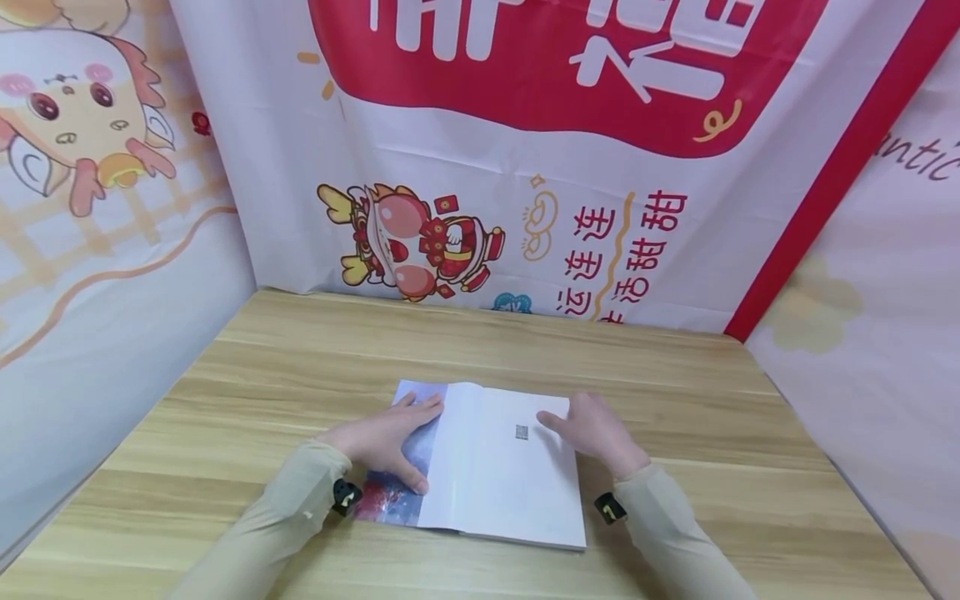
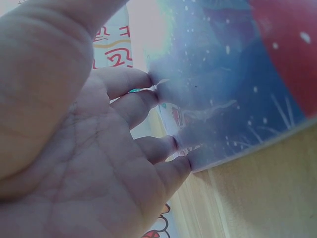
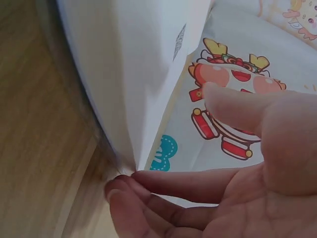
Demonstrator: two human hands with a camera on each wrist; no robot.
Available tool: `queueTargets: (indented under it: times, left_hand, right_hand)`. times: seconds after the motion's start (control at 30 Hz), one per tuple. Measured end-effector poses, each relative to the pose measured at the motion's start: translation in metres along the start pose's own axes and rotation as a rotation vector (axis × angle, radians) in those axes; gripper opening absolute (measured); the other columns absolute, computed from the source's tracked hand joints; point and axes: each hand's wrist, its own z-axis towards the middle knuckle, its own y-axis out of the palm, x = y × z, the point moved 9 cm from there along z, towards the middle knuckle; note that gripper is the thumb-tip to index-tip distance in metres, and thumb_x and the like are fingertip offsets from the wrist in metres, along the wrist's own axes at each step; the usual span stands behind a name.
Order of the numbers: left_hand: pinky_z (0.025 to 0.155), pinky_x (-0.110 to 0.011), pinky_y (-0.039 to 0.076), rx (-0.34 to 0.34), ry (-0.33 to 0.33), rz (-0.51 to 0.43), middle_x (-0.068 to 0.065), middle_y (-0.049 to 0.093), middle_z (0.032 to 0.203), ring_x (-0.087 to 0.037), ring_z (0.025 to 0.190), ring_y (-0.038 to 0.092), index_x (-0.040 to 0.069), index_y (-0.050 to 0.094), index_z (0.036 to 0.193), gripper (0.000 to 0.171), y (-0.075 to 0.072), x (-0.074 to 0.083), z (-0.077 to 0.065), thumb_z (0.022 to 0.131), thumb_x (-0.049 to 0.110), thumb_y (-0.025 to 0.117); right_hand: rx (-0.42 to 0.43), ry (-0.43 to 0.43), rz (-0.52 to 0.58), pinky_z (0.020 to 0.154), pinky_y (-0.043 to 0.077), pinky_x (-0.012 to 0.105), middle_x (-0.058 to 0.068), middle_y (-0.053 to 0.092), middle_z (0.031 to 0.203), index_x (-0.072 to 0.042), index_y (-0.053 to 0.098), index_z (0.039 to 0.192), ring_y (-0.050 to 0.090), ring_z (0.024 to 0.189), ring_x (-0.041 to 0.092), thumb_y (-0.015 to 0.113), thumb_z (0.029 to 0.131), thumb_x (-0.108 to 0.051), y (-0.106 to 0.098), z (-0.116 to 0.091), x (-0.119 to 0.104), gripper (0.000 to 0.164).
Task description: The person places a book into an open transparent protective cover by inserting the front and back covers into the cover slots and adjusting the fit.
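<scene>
Well, the book [image 1: 498, 492] lies opened out on the wooden table [image 1: 660, 362], right in front of the person, with both hands upon it. From where I stand, its large blank white side faces up, and a small square printed code [image 1: 521, 432] sits toward the far right part of it. Along the left runs a glossy coloured strip [image 1: 392, 505], blue and violet with a patch of red at the near end. Across that strip rests the left hand [image 1: 384, 443], its fingers spread and the thumb set well apart from them; up close, the fingertips touch the edge of the shiny sheet. Over at the far right corner is the right hand [image 1: 596, 427], thumb stretched out toward the code, fingers reaching down by the edge. Seen near, those fingertips meet the book's corner while the thumb stands away from them, so nothing is pinched. Pale sleeves [image 1: 273, 508] cover both forearms, and a small black device [image 1: 346, 497] sits at the left wrist, another at the right. Behind the table hangs a white cloth [image 1: 277, 150] with red lettering and a cartoon dragon [image 1: 412, 242] lying sideways.
</scene>
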Motion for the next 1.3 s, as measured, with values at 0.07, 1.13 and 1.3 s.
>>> queueTargets:
  times: [0.07, 1.13, 1.3]
  left_hand:
    - [0.115, -0.059, 0.008, 0.0, -0.001, 0.001, -0.012, 0.013, 0.162, -0.042, 0.145, -0.001, 0.003, 0.024, 0.154, 0.115, 0.0003, -0.0004, -0.0003, 0.068, 0.044, 0.088]
    - [0.115, -0.059, 0.008, 0.001, -0.009, -0.015, -0.012, 0.013, 0.162, -0.042, 0.145, -0.002, 0.003, 0.025, 0.154, 0.114, 0.0025, -0.0007, -0.0011, 0.068, 0.042, 0.089]
    - [0.115, -0.058, 0.007, 0.001, -0.008, -0.015, -0.012, 0.013, 0.162, -0.041, 0.145, -0.002, 0.002, 0.025, 0.154, 0.114, 0.001, -0.0004, 0.0007, 0.068, 0.04, 0.089]
  right_hand:
    - [-0.004, 0.01, -0.02, 0.041, 0.025, 0.025, -0.001, 0.036, 0.055, -0.011, 0.05, 0.065, 0.03, 0.046, 0.012, 0.067, 0.093, -0.042, 0.0004, -0.0006, 0.001, 0.046]
    - [-0.001, 0.008, -0.041, 0.04, 0.027, 0.025, 0.003, 0.044, 0.056, 0.004, 0.059, 0.125, 0.035, 0.045, 0.013, 0.065, 0.095, -0.037, 0.0018, -0.0049, -0.0025, 0.052]
    - [0.0, -0.006, 0.022, 0.042, 0.029, 0.025, 0.003, 0.044, 0.06, 0.003, 0.062, 0.118, 0.036, 0.048, 0.013, 0.064, 0.096, -0.033, -0.0045, -0.0048, -0.0051, 0.042]
